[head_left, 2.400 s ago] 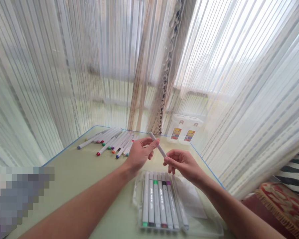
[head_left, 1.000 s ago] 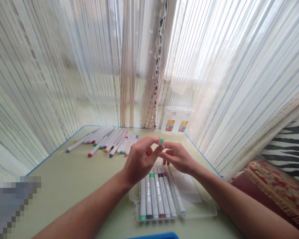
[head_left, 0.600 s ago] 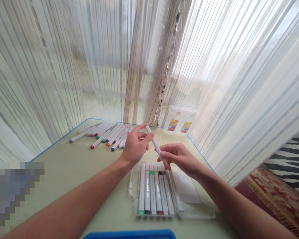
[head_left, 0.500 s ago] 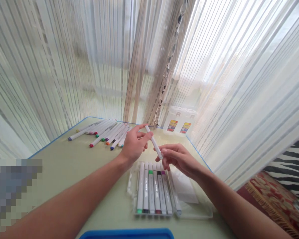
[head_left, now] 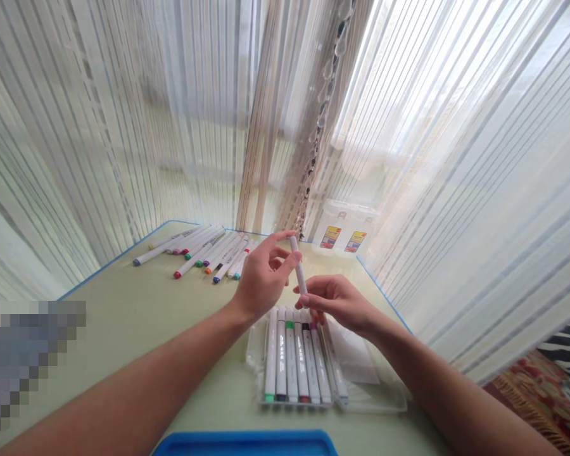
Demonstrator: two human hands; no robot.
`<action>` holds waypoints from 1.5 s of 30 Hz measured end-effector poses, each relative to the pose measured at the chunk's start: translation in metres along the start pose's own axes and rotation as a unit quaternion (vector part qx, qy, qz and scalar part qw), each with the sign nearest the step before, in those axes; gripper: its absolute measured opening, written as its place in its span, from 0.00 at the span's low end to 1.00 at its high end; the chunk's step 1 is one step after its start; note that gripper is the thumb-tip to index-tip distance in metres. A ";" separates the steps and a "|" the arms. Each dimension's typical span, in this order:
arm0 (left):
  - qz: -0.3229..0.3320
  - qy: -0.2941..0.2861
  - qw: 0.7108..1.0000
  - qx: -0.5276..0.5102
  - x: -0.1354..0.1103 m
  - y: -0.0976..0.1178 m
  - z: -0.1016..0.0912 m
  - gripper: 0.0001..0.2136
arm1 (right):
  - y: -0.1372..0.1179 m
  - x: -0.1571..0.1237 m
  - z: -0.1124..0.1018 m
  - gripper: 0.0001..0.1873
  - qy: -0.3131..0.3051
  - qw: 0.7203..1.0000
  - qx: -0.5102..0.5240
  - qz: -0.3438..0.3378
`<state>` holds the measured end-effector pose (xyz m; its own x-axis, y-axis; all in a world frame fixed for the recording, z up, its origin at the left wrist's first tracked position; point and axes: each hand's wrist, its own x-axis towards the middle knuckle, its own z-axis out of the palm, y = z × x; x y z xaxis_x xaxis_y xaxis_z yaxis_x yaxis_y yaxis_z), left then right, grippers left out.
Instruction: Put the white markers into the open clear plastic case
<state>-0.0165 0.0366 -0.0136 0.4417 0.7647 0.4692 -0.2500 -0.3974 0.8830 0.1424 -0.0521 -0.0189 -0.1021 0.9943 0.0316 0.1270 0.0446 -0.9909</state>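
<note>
Both of my hands hold one white marker (head_left: 297, 271) above the table. My left hand (head_left: 263, 282) pinches its upper end between thumb and forefinger, the other fingers spread. My right hand (head_left: 338, 304) is closed round its lower end. The marker stands nearly upright, tilted slightly left at the top. Just below the hands lies a clear plastic case (head_left: 384, 396) with several white markers in a row (head_left: 294, 358), their coloured caps toward me.
Several loose markers (head_left: 204, 252) lie side by side at the far left of the pale green table (head_left: 137, 329). A clear box with yellow labels (head_left: 344, 231) stands by the sheer curtains (head_left: 432, 158). A blue tray edge (head_left: 247, 443) shows at the bottom.
The marker has been turned end over end between my fingers; a green cap end faced up a second ago. It now stands steeper, and my hands have drifted slightly right.
</note>
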 end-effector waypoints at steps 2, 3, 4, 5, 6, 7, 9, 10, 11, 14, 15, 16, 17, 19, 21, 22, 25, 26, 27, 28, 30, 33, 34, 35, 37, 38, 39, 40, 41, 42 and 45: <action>0.038 -0.002 0.999 0.020 -0.005 0.004 0.002 0.24 | 0.002 0.001 0.000 0.17 0.015 0.999 -0.022 -0.024; 0.057 -0.007 0.998 0.033 -0.007 0.005 0.003 0.24 | 0.003 0.002 0.000 0.17 0.025 0.999 -0.032 -0.035; 0.080 -0.014 0.995 0.050 -0.009 0.006 0.004 0.22 | 0.004 0.002 -0.001 0.17 0.036 0.997 -0.044 -0.046; 0.107 -0.022 0.991 0.072 -0.011 0.007 0.004 0.20 | 0.004 0.003 -0.001 0.17 0.049 0.996 -0.057 -0.056; 0.137 -0.029 0.985 0.097 -0.013 0.007 0.005 0.17 | 0.004 0.003 -0.002 0.17 0.063 0.993 -0.071 -0.065; 0.170 -0.036 0.978 0.120 -0.014 0.007 0.005 0.14 | 0.004 0.003 -0.002 0.17 0.075 0.991 -0.085 -0.075; 0.224 -0.049 0.961 0.153 -0.017 0.008 0.005 0.09 | 0.003 0.003 -0.002 0.18 0.096 0.985 -0.105 -0.097; 0.236 -0.055 0.957 0.162 -0.018 0.009 0.005 0.08 | 0.002 0.003 -0.003 0.18 0.105 0.983 -0.112 -0.105; 0.237 -0.062 0.956 0.164 -0.019 0.010 0.005 0.07 | 0.002 0.003 -0.003 0.18 0.113 0.980 -0.116 -0.112; 0.201 -0.075 0.966 0.147 -0.021 0.015 0.006 0.07 | 0.001 0.003 -0.003 0.19 0.126 0.977 -0.126 -0.116; 0.191 -0.078 0.969 0.139 -0.022 0.016 0.007 0.08 | 0.001 0.003 -0.003 0.19 0.127 0.977 -0.127 -0.114; 0.186 -0.080 0.970 0.133 -0.022 0.017 0.007 0.07 | 0.002 0.003 -0.003 0.19 0.127 0.977 -0.127 -0.112; 0.183 -0.080 0.971 0.130 -0.022 0.018 0.007 0.07 | 0.002 0.003 -0.003 0.19 0.127 0.978 -0.127 -0.107; 0.179 -0.069 0.972 0.134 -0.020 0.018 0.006 0.07 | 0.002 0.003 -0.004 0.18 0.127 0.979 -0.124 -0.098; 0.157 -0.042 0.978 0.130 -0.016 0.016 0.005 0.08 | 0.002 0.002 -0.003 0.18 0.126 0.981 -0.117 -0.088; 0.136 -0.023 0.983 0.118 -0.014 0.014 0.004 0.09 | 0.001 0.002 -0.003 0.18 0.125 0.982 -0.112 -0.085; 0.063 0.036 0.996 0.053 -0.003 0.007 -0.002 0.13 | 0.000 0.001 -0.002 0.17 0.126 0.983 -0.105 -0.078; 0.045 0.054 0.997 0.034 0.000 0.004 -0.003 0.14 | -0.001 0.001 -0.002 0.17 0.129 0.983 -0.102 -0.078; 0.028 0.069 0.997 0.020 0.004 0.001 -0.005 0.15 | -0.001 0.001 -0.002 0.18 0.136 0.983 -0.098 -0.078; 0.013 0.079 0.997 0.006 0.007 -0.001 -0.007 0.15 | -0.002 0.001 -0.002 0.18 0.144 0.982 -0.092 -0.080; -0.011 0.092 0.995 -0.018 0.011 -0.004 -0.009 0.15 | -0.001 0.002 -0.004 0.19 0.166 0.980 -0.074 -0.085; -0.053 0.101 0.992 -0.048 0.013 -0.006 -0.009 0.15 | 0.000 0.005 -0.007 0.20 0.203 0.974 -0.038 -0.097; -0.068 0.102 0.991 -0.056 0.014 -0.006 -0.009 0.15 | 0.000 0.005 -0.008 0.19 0.213 0.971 -0.022 -0.104; -0.081 0.101 0.990 -0.062 0.014 -0.007 -0.009 0.14 | 0.001 0.006 -0.009 0.18 0.222 0.969 -0.005 -0.112; -0.097 0.097 0.988 -0.072 0.013 -0.007 -0.009 0.12 | 0.001 0.007 -0.012 0.17 0.236 0.963 0.028 -0.126; -0.102 0.096 0.987 -0.075 0.013 -0.007 -0.008 0.12 | 0.001 0.007 -0.013 0.17 0.240 0.961 0.041 -0.131; -0.104 0.095 0.987 -0.077 0.013 -0.007 -0.008 0.11 | 0.001 0.007 -0.013 0.16 0.243 0.959 0.052 -0.134; -0.105 0.095 0.987 -0.078 0.013 -0.007 -0.008 0.11 | 0.000 0.007 -0.014 0.16 0.243 0.958 0.062 -0.135; -0.105 0.096 0.987 -0.078 0.013 -0.007 -0.008 0.11 | 0.000 0.007 -0.014 0.17 0.242 0.958 0.071 -0.136; -0.105 0.097 0.987 -0.077 0.013 -0.007 -0.008 0.11 | -0.001 0.007 -0.014 0.17 0.240 0.958 0.080 -0.137; -0.105 0.100 0.987 -0.067 0.014 -0.007 -0.008 0.12 | -0.003 0.007 -0.013 0.20 0.233 0.958 0.097 -0.138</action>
<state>-0.0153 0.0535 -0.0135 0.3199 0.9133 0.2523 -0.2882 -0.1598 0.9441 0.1541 -0.0436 -0.0144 0.3525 0.8846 0.3053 -0.0322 0.3375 -0.9408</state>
